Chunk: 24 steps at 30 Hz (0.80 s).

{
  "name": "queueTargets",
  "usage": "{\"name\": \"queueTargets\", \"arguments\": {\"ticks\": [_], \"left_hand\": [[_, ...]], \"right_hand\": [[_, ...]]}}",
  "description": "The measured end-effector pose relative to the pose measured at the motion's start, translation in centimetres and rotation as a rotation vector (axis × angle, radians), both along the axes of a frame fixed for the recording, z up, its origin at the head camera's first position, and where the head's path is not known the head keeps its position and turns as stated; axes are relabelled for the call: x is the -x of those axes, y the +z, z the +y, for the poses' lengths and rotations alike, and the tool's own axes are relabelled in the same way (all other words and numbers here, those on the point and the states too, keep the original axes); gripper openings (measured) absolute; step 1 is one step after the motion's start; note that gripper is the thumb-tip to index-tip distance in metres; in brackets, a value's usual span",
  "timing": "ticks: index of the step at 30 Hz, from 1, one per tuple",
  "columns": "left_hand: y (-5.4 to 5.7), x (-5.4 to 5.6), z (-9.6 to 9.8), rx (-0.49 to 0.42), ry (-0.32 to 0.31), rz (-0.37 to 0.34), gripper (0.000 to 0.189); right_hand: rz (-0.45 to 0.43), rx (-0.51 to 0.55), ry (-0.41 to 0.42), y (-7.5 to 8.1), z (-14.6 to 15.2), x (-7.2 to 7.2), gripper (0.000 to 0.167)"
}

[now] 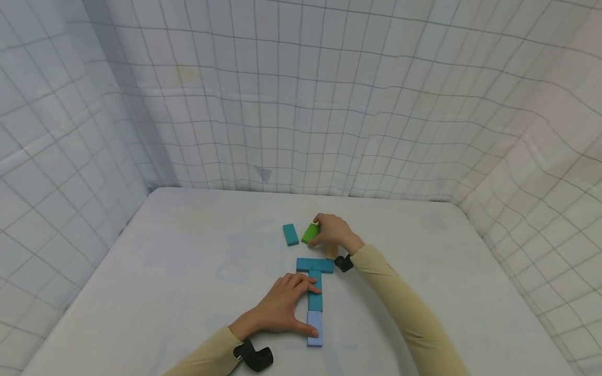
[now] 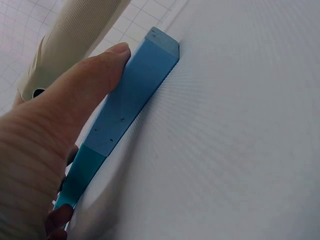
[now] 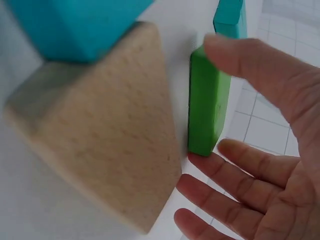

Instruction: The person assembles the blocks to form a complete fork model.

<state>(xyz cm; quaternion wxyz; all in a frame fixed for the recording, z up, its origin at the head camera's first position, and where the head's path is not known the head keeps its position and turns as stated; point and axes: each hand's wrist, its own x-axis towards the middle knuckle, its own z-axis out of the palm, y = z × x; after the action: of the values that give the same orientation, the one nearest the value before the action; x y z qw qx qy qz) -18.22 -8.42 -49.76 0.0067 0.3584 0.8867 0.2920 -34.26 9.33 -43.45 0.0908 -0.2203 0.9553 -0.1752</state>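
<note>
My left hand (image 1: 281,308) rests along a column of blocks, its thumb against the light blue block (image 1: 314,340) and its fingertips on the teal block (image 1: 315,303) beyond it. Both lie end to end in the left wrist view. Across the top of that column sits another teal block (image 1: 308,264), forming a T. Farther out, my right hand (image 1: 335,231) pinches a green block (image 3: 202,105) by its ends, thumb at one end and fingertips at the other. A plain wooden block (image 3: 115,130) lies under the right palm, right at the crosspiece and partly hidden in the head view.
A separate teal block (image 1: 290,235) lies just left of the green one. The white table (image 1: 211,250) ends at a back edge against a white grid-patterned curtain (image 1: 291,104), with similar curtains on both sides. Dark cameras are strapped to both wrists.
</note>
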Motion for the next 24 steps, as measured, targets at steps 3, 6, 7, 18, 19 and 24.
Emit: {"name": "queueTargets", "arguments": {"ticks": [3, 6, 7, 18, 19, 24], "left_hand": [[0.0, 0.0, 0.1, 0.000, -0.003, 0.001, 0.075], [0.0, 0.0, 0.1, 0.010, 0.001, 0.000, 0.076], [0.0, 0.0, 0.1, 0.012, 0.003, 0.000, 0.076], [0.3, -0.1, 0.1, 0.019, 0.013, -0.015, 0.077], [0.3, -0.1, 0.1, 0.020, 0.013, -0.014, 0.077], [0.3, -0.1, 0.2, 0.022, 0.013, -0.012, 0.076]], "right_hand": [[0.008, -0.012, -0.004, -0.1, 0.1, 0.0, 0.063], [-0.006, 0.013, 0.012, -0.1, 0.4, 0.0, 0.060], [-0.015, 0.026, 0.021, 0.0, 0.6, 0.0, 0.059], [-0.076, 0.128, 0.062, -0.4, 2.0, 0.3, 0.051], [-0.074, 0.138, 0.065, -0.4, 2.0, 0.3, 0.049], [-0.081, 0.188, 0.084, -0.7, 2.3, 0.2, 0.041]]}}
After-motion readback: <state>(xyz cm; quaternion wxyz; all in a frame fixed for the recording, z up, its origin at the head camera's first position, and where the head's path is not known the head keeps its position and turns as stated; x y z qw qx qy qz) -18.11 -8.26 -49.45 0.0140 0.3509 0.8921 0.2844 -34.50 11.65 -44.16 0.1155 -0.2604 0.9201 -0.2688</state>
